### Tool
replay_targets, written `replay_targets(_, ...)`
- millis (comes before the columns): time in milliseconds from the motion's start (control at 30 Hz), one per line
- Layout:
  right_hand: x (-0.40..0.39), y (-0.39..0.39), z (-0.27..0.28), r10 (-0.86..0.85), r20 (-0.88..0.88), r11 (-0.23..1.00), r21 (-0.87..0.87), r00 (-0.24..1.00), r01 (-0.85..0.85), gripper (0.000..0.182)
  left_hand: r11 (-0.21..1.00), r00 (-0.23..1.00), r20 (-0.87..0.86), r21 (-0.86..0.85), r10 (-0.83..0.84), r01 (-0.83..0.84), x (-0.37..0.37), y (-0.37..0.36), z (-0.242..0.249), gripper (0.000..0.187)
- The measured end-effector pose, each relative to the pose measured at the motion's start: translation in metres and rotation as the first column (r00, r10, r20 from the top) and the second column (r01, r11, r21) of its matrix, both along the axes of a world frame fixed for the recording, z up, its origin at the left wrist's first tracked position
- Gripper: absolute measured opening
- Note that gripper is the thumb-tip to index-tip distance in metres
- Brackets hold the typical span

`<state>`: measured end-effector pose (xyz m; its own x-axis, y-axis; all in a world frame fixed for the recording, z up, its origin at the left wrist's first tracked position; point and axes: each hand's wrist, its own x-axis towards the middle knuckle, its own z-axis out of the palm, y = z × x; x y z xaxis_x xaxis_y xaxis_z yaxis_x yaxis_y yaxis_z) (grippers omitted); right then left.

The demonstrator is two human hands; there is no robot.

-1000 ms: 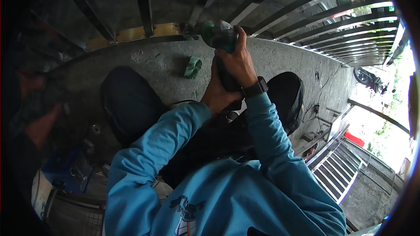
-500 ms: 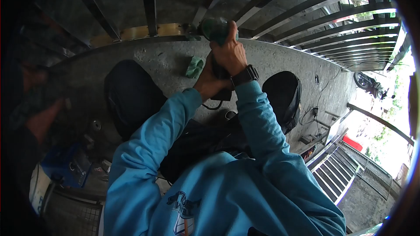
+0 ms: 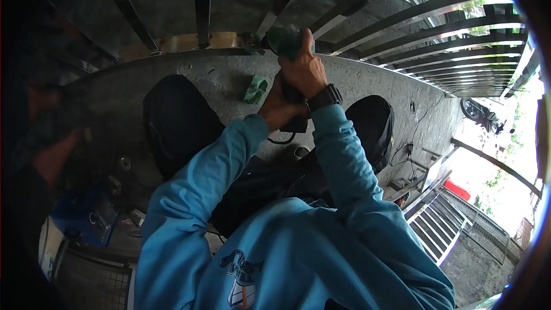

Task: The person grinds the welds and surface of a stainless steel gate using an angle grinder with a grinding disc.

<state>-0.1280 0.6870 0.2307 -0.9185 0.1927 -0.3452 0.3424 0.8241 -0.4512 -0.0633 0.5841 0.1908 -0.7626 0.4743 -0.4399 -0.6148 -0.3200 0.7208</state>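
An angle grinder (image 3: 295,124) with a dark body and a blurred green head (image 3: 283,39) is in both my hands. My left hand (image 3: 277,106) wraps around its rear body. Farther forward, my right hand (image 3: 306,73) grips it close behind the head, thumb pointing up along it; a dark watch is on that wrist. The head overlaps the bottom rail of a metal gate (image 3: 203,11) with upright bars. Left of the head, a brassy strip (image 3: 224,39) shows along the rail. A crumpled green cloth (image 3: 256,89) lies on the concrete near my left hand.
My bent knees flank the grinder. A blue machine box (image 3: 86,218) stands at the lower left, near another person's arm (image 3: 57,158) in shadow. Cables run over the floor at right, by a metal frame (image 3: 437,227). A motorcycle (image 3: 482,113) is parked beyond.
Both hands and the grinder appear shifted very slightly right and down in view. The grip is the same, and the cloth stays on the floor.
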Motion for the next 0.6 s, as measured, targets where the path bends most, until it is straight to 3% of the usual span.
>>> replay_targets(600, 0.010, 0.003, -0.003, 0.013, 0.000, 0.999, 0.033, 1.000, -0.013, 0.089, 0.997, 0.998, -0.030, -0.059, -0.051, 0.049, 0.012, 0.005, -0.005, 0.104)
